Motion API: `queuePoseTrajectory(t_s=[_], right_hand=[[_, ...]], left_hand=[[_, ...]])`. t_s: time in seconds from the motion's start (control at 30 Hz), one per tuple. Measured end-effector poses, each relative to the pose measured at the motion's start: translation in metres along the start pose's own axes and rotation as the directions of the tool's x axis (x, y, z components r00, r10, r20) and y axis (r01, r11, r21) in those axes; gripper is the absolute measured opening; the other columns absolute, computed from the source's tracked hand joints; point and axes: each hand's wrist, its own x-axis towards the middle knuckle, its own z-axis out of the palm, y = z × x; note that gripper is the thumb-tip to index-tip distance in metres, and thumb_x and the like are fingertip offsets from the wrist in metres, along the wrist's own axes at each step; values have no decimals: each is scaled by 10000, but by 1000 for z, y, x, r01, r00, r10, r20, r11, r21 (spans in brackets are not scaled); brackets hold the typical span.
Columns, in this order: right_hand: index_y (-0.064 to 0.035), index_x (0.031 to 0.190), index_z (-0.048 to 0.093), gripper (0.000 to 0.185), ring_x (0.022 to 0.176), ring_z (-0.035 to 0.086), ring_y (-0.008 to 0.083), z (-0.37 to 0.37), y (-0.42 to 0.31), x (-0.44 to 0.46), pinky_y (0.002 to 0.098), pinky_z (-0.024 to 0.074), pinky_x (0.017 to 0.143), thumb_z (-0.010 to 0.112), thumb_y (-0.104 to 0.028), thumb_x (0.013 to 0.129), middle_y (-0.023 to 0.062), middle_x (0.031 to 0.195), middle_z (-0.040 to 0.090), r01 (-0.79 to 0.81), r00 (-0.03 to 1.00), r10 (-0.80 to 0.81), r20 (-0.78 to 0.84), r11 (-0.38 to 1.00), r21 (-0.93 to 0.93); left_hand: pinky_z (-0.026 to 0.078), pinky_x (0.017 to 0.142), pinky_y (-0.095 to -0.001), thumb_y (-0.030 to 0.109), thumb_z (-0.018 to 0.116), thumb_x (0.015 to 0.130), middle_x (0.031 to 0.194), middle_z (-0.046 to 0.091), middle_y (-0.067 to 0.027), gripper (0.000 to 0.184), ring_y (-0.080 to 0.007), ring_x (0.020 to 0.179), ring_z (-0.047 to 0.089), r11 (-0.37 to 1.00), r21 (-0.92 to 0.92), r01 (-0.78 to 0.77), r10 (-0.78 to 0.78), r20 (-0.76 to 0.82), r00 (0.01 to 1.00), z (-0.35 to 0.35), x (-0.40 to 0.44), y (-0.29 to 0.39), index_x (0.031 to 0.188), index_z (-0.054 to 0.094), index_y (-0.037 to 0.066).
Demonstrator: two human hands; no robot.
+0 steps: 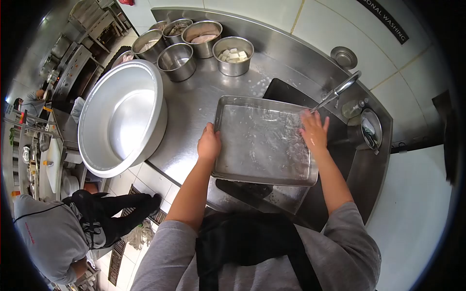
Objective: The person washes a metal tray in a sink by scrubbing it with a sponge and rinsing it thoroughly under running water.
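By the left hand (209, 142), the rim of a rectangular steel tray (266, 180) is gripped at nine o'clock; the right hand (314, 130) is held open, fingers spread, near two o'clock, contact uncertain. The tray is positioned partly over the sink (343, 145), the faucet (341, 89) at two o'clock. Stiffness, wet slipperiness and sloshing weight seem likely; opposite short rims are best clasped.
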Motion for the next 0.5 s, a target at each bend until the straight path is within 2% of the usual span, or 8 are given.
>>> queuePoseTrajectory(t_s=[0.07, 0.13, 0.17, 0.2, 0.27, 0.4, 0.47, 0.5], right_hand=[[-155, 1382, 416, 590, 1346, 332, 292, -14, 11, -18, 547, 231, 1097, 606, -363, 863, 88, 1441, 388, -305, 951, 308, -20, 949, 81], [-85, 1358, 425, 564, 1289, 410, 302, 39, 31, -49, 461, 335, 1059, 589, -335, 880, 150, 1387, 437, -350, 823, 559, -101, 638, 685], [-58, 1317, 459, 522, 1202, 484, 300, 33, 22, -63, 429, 398, 1000, 584, -327, 887, 158, 1306, 500, -459, 748, 576, 330, 91, 884], [-31, 1276, 492, 485, 1116, 559, 298, 30, 13, -79, 397, 460, 941, 578, -319, 895, 166, 1226, 562, -504, 653, 333, 680, -478, 719], [-53, 1188, 555, 383, 948, 634, 285, 43, 1, -112, 443, 519, 831, 583, -302, 899, 124, 1066, 636, -511, 618, -39, 785, -779, 363], [-30, 1101, 586, 358, 900, 643, 290, 70, -30, -160, 451, 530, 799, 588, -318, 889, 131, 1002, 647, -483, 572, 6, 820, -805, 343], [-15, 1081, 586, 358, 899, 642, 281, 73, -26, -178, 445, 533, 792, 595, -311, 881, 132, 981, 644, -408, 560, 199, 804, -778, 477], [-15, 1081, 586, 358, 899, 642, 281, 71, -16, -185, 445, 533, 792, 595, -311, 881, 132, 981, 644, -396, 562, 204, 802, -784, 478]], left_hand=[[477, 798, -507, 156, 521, 911, 1050, 594, -242, 238, -450, 943, 593, 1000, 2, 6, -6, -5, 1000, -1, -1, 0, 1094, 431, 33], [476, 797, -509, 157, 519, 912, 1050, 594, -238, 234, -450, 941, 594, 1000, -1, 13, -13, -9, 1000, 0, 0, 1, 1091, 432, 34], [485, 782, -511, 154, 513, 912, 1080, 589, -220, 228, -449, 919, 601, 1000, 12, -5, 6, -24, 1000, 1, 0, -1, 1092, 434, 39], [494, 767, -512, 152, 507, 911, 1109, 585, -202, 222, -449, 897, 608, 999, 25, -23, 24, -38, 999, 3, -1, -2, 1092, 436, 44], [494, 761, -514, 149, 507, 910, 1101, 585, -203, 219, -447, 892, 609, 997, 58, -43, 44, -19, 999, -4, 0, 5, 1088, 439, 43], [484, 765, -516, 141, 526, 896, 1084, 581, -240, 239, -455, 920, 598, 986, 108, -129, 125, 49, 991, -5, -1, 22, 1091, 444, 29], [484, 764, -519, 139, 525, 896, 1089, 580, -242, 241, -457, 916, 597, 981, 106, -163, 158, 58, 986, 8, -5, 27, 1090, 446, 21], [483, 764, -522, 138, 525, 895, 1095, 579, -243, 244, -459, 913, 596, 978, 95, -185, 179, 70, 981, 17, -9, 30, 1090, 448, 13]])
